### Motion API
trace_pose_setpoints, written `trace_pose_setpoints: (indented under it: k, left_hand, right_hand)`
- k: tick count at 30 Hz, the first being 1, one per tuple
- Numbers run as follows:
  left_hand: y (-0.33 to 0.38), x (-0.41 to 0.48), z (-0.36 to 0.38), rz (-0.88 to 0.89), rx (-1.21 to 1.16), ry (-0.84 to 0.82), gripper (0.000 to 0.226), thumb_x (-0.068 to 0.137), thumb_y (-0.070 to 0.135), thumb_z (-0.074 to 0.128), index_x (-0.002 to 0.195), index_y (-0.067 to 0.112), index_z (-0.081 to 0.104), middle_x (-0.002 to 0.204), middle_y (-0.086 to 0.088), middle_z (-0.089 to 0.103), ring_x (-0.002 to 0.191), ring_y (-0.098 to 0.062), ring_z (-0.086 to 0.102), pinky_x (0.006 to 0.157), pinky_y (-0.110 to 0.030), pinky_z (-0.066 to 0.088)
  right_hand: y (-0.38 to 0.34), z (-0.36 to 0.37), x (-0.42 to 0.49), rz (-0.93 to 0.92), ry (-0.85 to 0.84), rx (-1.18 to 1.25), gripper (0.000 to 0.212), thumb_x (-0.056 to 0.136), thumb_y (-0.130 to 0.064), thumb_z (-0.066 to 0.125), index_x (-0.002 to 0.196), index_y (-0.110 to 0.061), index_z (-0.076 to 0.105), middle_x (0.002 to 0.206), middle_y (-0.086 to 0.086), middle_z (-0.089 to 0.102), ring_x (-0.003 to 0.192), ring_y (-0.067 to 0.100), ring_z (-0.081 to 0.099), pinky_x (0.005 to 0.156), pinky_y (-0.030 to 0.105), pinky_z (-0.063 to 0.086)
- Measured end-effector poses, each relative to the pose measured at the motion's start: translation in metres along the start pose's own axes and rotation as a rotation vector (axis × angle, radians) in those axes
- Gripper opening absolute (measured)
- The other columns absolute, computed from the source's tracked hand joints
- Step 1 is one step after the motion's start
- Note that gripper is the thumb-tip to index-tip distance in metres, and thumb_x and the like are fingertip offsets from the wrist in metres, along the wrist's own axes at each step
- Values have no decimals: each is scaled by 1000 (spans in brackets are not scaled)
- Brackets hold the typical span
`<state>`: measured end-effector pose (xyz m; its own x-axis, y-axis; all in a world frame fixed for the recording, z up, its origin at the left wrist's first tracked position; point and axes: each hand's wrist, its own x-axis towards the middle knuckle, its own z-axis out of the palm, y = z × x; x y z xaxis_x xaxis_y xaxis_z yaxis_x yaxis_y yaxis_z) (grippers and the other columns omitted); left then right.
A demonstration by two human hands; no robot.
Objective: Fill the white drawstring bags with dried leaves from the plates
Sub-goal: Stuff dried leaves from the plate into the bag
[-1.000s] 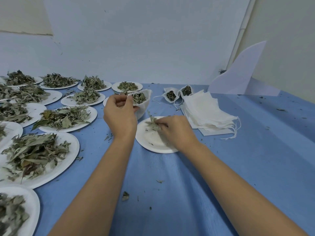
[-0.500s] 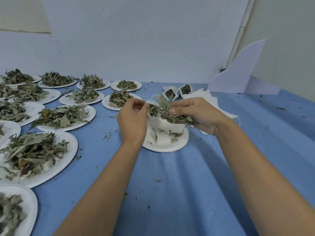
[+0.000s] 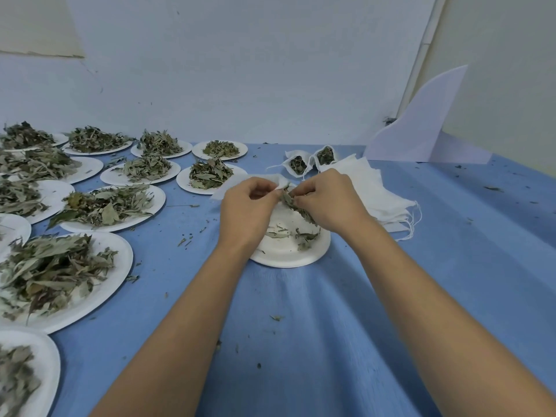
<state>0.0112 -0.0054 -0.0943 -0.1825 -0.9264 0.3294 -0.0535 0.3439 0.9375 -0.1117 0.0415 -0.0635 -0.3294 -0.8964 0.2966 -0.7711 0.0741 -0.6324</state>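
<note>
Leaves [image 3: 296, 206] pinched in our right hand [image 3: 328, 200] now meet the mouth of the bag [image 3: 270, 179], which our left hand [image 3: 246, 206] pinches by its rim. A second ago that right hand was down on the near plate [image 3: 285, 257] gathering them, and the bag was held farther back. Both hands have since come together just above the plate. We judge the bunch is about to be pushed in. The left hand hides most of the bag, so we cannot tell how full it is. Only scraps [image 3: 304, 236] remain on that plate, so this looks like its last handful, and the next fill will probably have to draw on another plate.

Nearest us, at the left edge, a corner plate [image 3: 48, 365] carries a small heap, partly cut off. Beyond it a big plate [image 3: 117, 260] is piled high. Farther back, rows of plates [image 3: 168, 173] run toward the wall, each heaped and seemingly untouched. Past our hands, on the blue cloth [image 3: 331, 326], lies a stack [image 3: 373, 188] of empty bags with strings trailing off its right side. Just behind it two filled bags [image 3: 298, 165] stand with mouths open, dark leaves showing and strings not yet drawn. We count two filled and one in hand, with much leaf still waiting.
</note>
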Motion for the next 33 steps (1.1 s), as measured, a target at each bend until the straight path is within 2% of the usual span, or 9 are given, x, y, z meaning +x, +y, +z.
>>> trace_pose_setpoints:
  k: [5,7,10,13,18,23,27,30,33]
  left_hand:
    - [2,-2,2,-1,-58,-166,21,82,1,67,74,18,59,73,5,58,66,-3,53,63,-8,43]
    - [2,-4,4,26,-14,-224,23,83,-1,65,75,19,57,75,5,57,71,-7,54,73,-16,46]
    - [0,-6,7,65,60,-306,27,78,-3,61,80,22,51,82,8,53,82,-10,52,82,-27,44]
    - [-3,-10,11,140,202,-386,37,66,13,71,90,23,45,93,9,47,95,-13,46,82,-15,38]
    - [-5,-9,16,267,304,-225,47,61,22,83,93,12,49,88,9,46,89,-15,43,73,-20,37]
    - [-7,-8,14,328,339,-95,31,67,11,72,82,13,45,74,10,41,72,-13,38,61,-22,32]
    - [-10,-5,12,326,326,-64,27,68,6,69,80,13,46,72,7,43,66,-11,36,60,-23,33]
    - [-14,0,8,288,314,-36,24,71,4,68,77,12,46,71,3,44,63,-10,35,58,-24,33]
    - [-17,2,7,281,333,-12,23,71,7,70,76,11,47,71,3,43,64,-11,36,57,-23,32]
  right_hand:
    - [2,-1,-1,26,73,-14,16,82,-2,59,81,-4,75,66,15,66,51,16,48,43,16,36]
    - [1,0,-1,47,78,-15,18,78,2,54,76,4,72,71,24,66,59,20,47,51,27,38]
    - [2,2,-2,73,82,6,18,74,5,49,69,8,66,63,24,56,60,21,41,51,27,32]
    - [4,3,-1,130,115,94,15,71,7,47,61,7,58,55,14,43,58,17,33,48,25,27]
    - [3,11,-2,190,130,208,26,73,4,48,51,-9,51,53,7,41,56,16,32,46,25,25]
    - [-3,26,-5,191,164,339,16,73,4,46,59,5,54,56,10,38,60,18,32,53,28,24]
    - [-8,28,-6,213,151,467,37,72,5,45,42,-16,35,49,2,30,58,20,27,57,32,25]
    - [-13,31,-6,320,108,618,20,74,-1,46,58,-12,47,60,9,43,65,23,36,64,42,40]
    - [-19,34,-7,357,53,658,11,79,-10,44,79,-13,55,76,14,49,73,24,44,88,56,46]
